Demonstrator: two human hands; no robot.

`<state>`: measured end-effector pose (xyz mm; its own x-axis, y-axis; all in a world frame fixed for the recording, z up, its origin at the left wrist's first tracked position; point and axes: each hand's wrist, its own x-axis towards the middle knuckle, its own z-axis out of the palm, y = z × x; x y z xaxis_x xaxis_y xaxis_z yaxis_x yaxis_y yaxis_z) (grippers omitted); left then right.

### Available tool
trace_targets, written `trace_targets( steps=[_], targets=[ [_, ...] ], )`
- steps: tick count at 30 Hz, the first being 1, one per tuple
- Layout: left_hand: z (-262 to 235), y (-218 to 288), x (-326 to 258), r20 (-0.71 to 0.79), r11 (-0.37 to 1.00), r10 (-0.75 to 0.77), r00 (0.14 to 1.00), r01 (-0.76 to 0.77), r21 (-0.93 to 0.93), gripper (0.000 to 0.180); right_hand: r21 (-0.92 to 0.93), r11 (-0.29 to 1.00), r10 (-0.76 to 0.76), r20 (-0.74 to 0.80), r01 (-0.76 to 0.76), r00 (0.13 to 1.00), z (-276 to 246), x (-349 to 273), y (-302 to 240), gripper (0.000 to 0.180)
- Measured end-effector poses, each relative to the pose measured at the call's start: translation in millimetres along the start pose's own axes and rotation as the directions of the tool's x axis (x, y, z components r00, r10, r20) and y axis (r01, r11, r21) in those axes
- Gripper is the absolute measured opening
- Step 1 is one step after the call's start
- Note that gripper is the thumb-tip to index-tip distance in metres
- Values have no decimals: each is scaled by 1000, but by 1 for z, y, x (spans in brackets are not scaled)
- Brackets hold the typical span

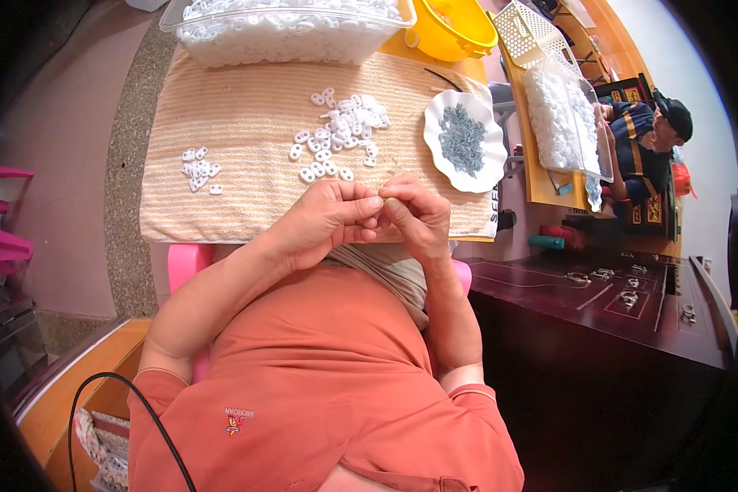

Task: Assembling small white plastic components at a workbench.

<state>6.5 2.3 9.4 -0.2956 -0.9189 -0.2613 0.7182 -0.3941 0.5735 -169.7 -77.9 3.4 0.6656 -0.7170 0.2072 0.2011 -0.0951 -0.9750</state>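
Note:
My left hand (328,220) and my right hand (421,223) meet at the table's near edge, fingertips pinched together. Whatever lies between them is too small or hidden to make out. Just beyond is a loose pile of small white two-holed plastic pieces (353,123). A smaller group of white pieces (197,170) lies farther left. To the right of the pile stands a white scalloped dish (492,156), holding many small grey, screw-like parts (465,139).
A striped towel (230,107) covers the table. At its far side stand a clear tub of white pieces (287,41) and a yellow basin (459,29). Another person (644,139) sits at the right by a second filled tub (562,115). A dark red cabinet (549,287) is nearer.

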Motion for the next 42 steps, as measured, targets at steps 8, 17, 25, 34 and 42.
trace_targets(
  steps=[8, 17, 25, 34, 42],
  targets=[
    [3, -5, 3, -113, 970, 164, 980, -140, 198, 10, 108, 973, 203, 20, -204, 979, -3, -1, -3, 16],
    [7, -9, 1, -89, 816, 384, 919, -293, 498, 10, 214, 925, 312, 47, -315, 949, -5, 1, -7, 16],
    [5, -8, 2, -72, 781, 388, 919, -287, 554, 12, 138, 943, 299, 46, -303, 953, -3, 2, -5, 11],
    [6, -4, 2, -13, 846, 359, 933, -320, 426, 15, 24, 993, 118, 13, -118, 993, 6, 1, -6, 7],
    [9, -3, 1, -1, 750, 414, 910, -340, 567, 13, -32, 996, 83, 20, -83, 996, 8, 1, -10, 7]
  ],
)
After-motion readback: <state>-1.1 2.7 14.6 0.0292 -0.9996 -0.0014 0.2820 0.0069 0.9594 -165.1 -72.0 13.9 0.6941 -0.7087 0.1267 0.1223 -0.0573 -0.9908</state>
